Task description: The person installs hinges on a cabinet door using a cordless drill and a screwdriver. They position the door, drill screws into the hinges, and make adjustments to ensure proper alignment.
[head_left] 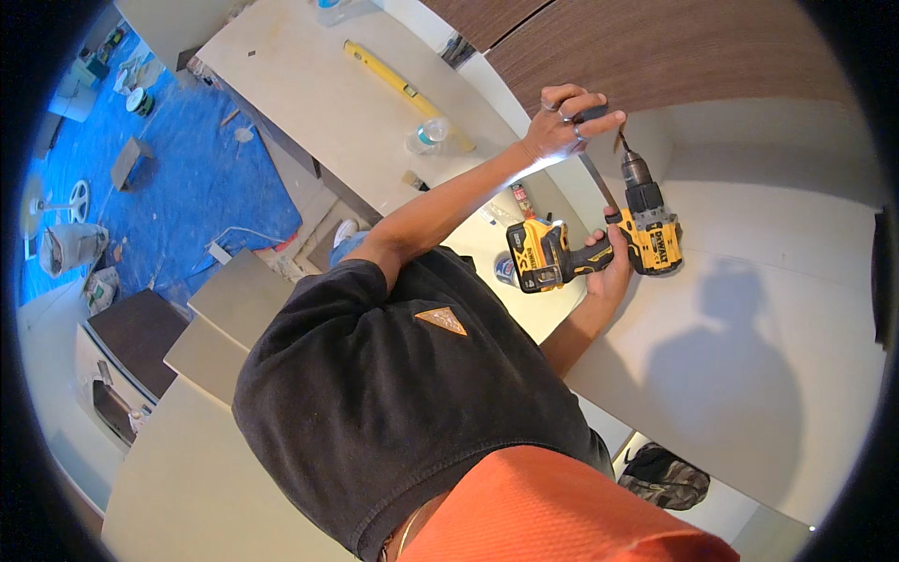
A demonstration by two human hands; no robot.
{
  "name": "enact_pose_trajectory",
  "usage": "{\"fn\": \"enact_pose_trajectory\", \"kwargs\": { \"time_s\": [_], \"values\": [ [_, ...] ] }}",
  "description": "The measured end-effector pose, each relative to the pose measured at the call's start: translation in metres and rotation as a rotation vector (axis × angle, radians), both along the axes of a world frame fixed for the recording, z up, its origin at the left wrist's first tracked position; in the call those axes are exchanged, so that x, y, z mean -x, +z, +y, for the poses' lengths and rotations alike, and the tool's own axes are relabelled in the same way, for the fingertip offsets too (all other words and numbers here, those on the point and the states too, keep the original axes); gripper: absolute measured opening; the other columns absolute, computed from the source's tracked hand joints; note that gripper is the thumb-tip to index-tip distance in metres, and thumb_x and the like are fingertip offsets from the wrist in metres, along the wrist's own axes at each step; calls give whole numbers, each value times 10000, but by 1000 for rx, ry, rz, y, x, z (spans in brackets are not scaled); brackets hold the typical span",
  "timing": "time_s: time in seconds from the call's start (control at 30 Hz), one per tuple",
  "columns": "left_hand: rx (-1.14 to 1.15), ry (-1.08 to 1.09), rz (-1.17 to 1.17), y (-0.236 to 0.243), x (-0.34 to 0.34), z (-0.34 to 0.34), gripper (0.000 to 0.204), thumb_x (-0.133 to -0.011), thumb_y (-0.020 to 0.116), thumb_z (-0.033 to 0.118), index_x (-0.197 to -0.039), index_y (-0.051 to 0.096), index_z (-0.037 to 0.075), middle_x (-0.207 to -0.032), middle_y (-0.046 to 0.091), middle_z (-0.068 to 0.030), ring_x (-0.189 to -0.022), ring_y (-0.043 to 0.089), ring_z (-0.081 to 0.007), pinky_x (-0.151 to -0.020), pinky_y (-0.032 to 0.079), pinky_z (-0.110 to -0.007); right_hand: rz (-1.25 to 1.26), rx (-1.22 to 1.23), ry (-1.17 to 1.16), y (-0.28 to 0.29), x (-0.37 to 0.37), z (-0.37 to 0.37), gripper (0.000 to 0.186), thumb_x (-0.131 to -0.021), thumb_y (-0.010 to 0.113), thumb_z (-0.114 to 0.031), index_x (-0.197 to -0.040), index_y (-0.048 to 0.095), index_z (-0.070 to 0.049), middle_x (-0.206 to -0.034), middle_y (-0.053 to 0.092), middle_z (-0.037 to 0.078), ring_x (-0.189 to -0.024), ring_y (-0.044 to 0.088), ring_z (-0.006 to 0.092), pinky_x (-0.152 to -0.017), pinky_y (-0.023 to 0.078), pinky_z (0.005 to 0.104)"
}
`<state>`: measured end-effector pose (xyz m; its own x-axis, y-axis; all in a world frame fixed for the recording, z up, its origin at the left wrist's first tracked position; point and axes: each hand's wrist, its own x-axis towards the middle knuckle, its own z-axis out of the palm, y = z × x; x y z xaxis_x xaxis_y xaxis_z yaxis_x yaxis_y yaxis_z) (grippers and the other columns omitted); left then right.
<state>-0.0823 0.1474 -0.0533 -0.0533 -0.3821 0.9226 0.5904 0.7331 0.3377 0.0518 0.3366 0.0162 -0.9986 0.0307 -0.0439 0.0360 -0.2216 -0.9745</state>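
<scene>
My left hand (567, 122) reaches up to the lower edge of a brown wood-grain panel (655, 51) and pinches a small dark piece (592, 114) against it. My right hand (609, 260) grips the handle of a yellow and black cordless drill (599, 245). The drill's chuck (637, 173) points upward, and its bit tip (621, 140) sits just below and right of my left fingers. My black shirt (393, 403) fills the middle of the view. A pale wall panel (749, 309) lies behind the drill, with my shadow on it.
A yellow spirit level (403, 84) and a plastic bottle (429, 136) lie on a beige board (318, 94). Blue sheeting (187, 169) covers the floor at upper left. A dark backpack (660, 476) sits at lower right. Beige stepped boards (225, 318) stand at left.
</scene>
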Motion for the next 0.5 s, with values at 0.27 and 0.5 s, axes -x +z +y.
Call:
{"fn": "enact_pose_trajectory", "kwargs": {
  "time_s": [0.27, 0.5],
  "values": [
    [42, 42, -58, -11, 30, 5, 864, -530, 780, -2, -1288, 584, 362, -1201, 528, 37, -1112, 421, -206, -852, 363, -342, 59, 32, -25, -2, -2, -8, 491, -916, 647, -16, -1371, 473, -71, -1189, 629, 139, -780, 600, 153, -644, 528, 303],
    [67, 88, -130, -16, 49, 6, 823, -600, 775, -27, -1304, 607, 365, -1263, 513, -9, -1114, 447, -301, -842, 519, -349, 83, 31, -100, -8, -2, -6, 475, -880, 663, 2, -1331, 518, -42, -1144, 672, 148, -704, 621, 156, -598, 542, 298]
  ]
}}
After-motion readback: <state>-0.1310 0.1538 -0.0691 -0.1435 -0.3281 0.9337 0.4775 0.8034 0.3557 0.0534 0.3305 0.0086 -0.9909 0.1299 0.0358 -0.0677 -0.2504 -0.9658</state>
